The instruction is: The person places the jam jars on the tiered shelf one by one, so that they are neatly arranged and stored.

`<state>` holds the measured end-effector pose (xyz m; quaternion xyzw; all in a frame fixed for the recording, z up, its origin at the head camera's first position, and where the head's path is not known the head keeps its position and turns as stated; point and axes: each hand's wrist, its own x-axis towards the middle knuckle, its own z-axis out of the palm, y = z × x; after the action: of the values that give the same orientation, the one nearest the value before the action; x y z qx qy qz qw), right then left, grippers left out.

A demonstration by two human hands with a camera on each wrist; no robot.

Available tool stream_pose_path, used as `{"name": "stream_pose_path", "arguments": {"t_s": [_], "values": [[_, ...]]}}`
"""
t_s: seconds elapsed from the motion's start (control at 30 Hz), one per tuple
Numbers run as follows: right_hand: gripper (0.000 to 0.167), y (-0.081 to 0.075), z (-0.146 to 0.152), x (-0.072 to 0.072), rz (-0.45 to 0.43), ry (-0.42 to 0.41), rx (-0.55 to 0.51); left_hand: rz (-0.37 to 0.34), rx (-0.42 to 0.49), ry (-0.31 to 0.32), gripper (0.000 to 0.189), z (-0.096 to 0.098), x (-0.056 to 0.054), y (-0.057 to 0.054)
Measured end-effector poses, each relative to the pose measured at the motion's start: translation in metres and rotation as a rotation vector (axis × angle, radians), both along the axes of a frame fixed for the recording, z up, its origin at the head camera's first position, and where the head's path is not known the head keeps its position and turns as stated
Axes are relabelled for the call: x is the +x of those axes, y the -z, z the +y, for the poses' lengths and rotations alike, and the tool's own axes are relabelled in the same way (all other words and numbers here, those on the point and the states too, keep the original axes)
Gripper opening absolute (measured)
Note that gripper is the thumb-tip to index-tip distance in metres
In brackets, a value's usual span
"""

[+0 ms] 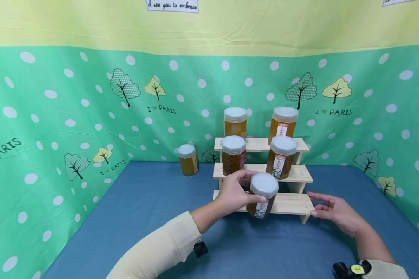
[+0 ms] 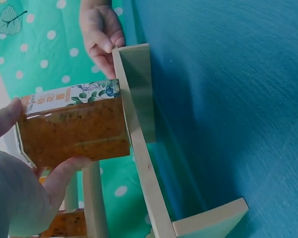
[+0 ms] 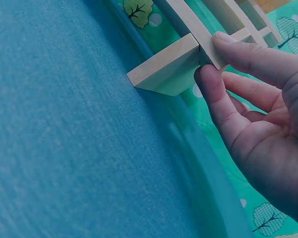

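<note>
My left hand (image 1: pixel 232 193) grips a jar (image 1: pixel 257 202) of brown, speckled contents with a white lid and a printed label. The jar leans slightly at the bottom step of a three-step wooden rack (image 1: pixel 290 203). In the left wrist view the base of the jar (image 2: pixel 74 131) meets the edge of the board (image 2: pixel 139 148); whether it rests there I cannot tell. At the rack's right end, my right hand (image 1: pixel 342 215) pinches the bottom board between thumb and fingers. The right wrist view has the thumb of this hand (image 3: pixel 268 124) on the board's end (image 3: pixel 208 47).
Two jars stand on the middle step, one dark jar (image 1: pixel 233 157) and one labelled jar (image 1: pixel 281 159). Above them, an amber jar (image 1: pixel 235 124) and another labelled jar (image 1: pixel 283 124) occupy the top step. A smaller jar (image 1: pixel 187 161) stands left on the blue tablecloth (image 1: pixel 153 193).
</note>
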<state>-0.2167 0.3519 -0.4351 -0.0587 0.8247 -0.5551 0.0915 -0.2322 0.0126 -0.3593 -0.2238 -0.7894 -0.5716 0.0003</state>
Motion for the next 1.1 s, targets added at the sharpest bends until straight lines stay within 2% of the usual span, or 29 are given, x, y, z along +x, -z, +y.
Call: {"name": "stream_pose_path", "arguments": {"t_s": [0.13, 0.3, 0.77, 1.1], "values": [[0.078, 0.0, 0.0, -0.001, -0.001, 0.002, 0.005, -0.009, -0.008, -0.017, 0.063, 0.007, -0.003, 0.003], [0.076, 0.0, 0.001, 0.0, 0.005, 0.004, 0.004, 0.019, -0.002, -0.02, 0.064, 0.019, -0.007, 0.006], [0.079, 0.001, 0.003, 0.002, -0.005, 0.003, 0.018, 0.176, -0.051, 0.076, 0.064, 0.042, -0.017, 0.013], [0.082, 0.0, 0.001, 0.0, -0.017, 0.003, 0.004, 0.215, -0.08, 0.056, 0.063, 0.056, -0.02, 0.014]]}}
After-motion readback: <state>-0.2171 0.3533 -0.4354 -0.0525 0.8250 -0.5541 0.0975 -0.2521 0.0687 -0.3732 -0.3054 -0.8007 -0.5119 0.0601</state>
